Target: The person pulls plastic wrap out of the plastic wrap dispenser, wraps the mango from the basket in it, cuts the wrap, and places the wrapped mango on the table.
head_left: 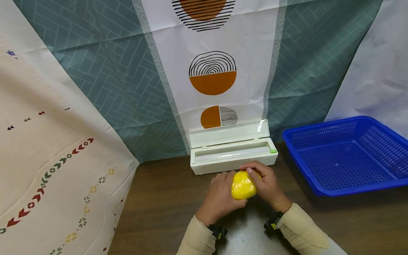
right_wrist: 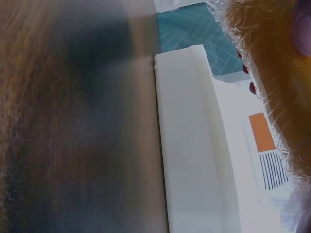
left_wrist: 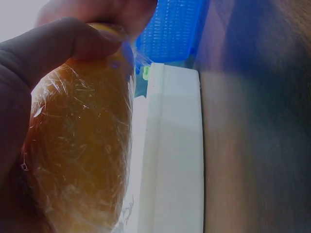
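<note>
Between both hands is a yellow, rounded object (head_left: 243,186) wrapped in shiny, wrinkled clear film; its exact kind cannot be told. My left hand (head_left: 220,193) grips it from the left side. From the upper right, my right hand (head_left: 266,182) holds its end, with the thumb lying on the film. In the left wrist view a thumb (left_wrist: 92,41) presses on the top of the wrapped object (left_wrist: 82,145). The right wrist view catches only part of the wrapped object (right_wrist: 277,73) at its right edge. Just behind the hands stands a white film dispenser box (head_left: 234,166), lid raised.
A roll of clear film (head_left: 232,154) lies inside the dispenser, with a small green piece (head_left: 273,151) at its right end. To the right sits a blue perforated basket (head_left: 338,193). Patterned cloths (head_left: 105,88) hang behind and left of the brown wooden table (head_left: 153,209).
</note>
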The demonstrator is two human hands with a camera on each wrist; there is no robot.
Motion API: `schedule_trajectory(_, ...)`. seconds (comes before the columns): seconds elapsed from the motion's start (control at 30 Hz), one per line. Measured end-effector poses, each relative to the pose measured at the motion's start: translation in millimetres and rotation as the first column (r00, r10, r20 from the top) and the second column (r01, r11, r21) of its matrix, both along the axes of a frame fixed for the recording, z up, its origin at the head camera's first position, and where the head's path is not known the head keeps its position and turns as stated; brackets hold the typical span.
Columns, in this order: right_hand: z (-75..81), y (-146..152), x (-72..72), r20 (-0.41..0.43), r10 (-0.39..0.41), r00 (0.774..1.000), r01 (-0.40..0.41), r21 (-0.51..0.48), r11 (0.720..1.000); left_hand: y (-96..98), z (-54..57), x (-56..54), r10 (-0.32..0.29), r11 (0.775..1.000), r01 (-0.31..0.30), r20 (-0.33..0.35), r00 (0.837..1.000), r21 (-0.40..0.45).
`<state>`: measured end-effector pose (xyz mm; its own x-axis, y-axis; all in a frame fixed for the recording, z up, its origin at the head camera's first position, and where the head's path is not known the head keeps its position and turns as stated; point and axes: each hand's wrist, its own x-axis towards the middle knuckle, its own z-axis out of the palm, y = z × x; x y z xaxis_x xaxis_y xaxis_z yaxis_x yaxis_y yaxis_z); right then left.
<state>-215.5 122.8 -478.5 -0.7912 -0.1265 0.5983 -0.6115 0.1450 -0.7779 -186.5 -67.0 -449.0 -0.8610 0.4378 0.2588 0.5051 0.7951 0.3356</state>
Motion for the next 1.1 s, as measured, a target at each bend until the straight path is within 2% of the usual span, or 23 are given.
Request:
schedule_trajectory(0.27,3.1,2,-2.0,0.142,0.062,0.988,-0.038,-0.169,0.985,1.5,1.5,-0.1,0.008,1.0,-0.009,0.029,1.0,0.022)
schedule_trajectory(0.37,4.2,2,-2.5,0.168,0.091,0.982,-0.054,-0.215,0.975,1.9,1.9,0.2,0.009,1.0,-0.009,0.02,1.0,0.028)
schedule_trajectory(0.67,-0.9,-5,-3.1,0.261,0.18,0.948,-0.072,-0.374,0.924,-0.3,2.1,-0.3,0.009,0.999,-0.008,-0.024,1.0,0.044)
schedule_trajectory(0.8,-1.7,-10,-0.6,0.332,0.231,0.915,-0.064,-0.446,0.893,-3.1,1.8,-1.4,0.01,0.999,-0.009,-0.035,0.999,0.031)
schedule_trajectory(1.0,-0.5,-14,2.0,0.42,0.353,0.836,-0.07,-0.557,0.828,-5.3,3.7,-1.1,0.016,1.0,-0.015,-0.06,0.998,0.012)
schedule_trajectory(1.1,-0.2,-15,2.3,0.438,0.393,0.809,-0.07,-0.592,0.803,-5.9,4.9,-0.6,0.02,1.0,-0.02,-0.065,0.998,0.01)
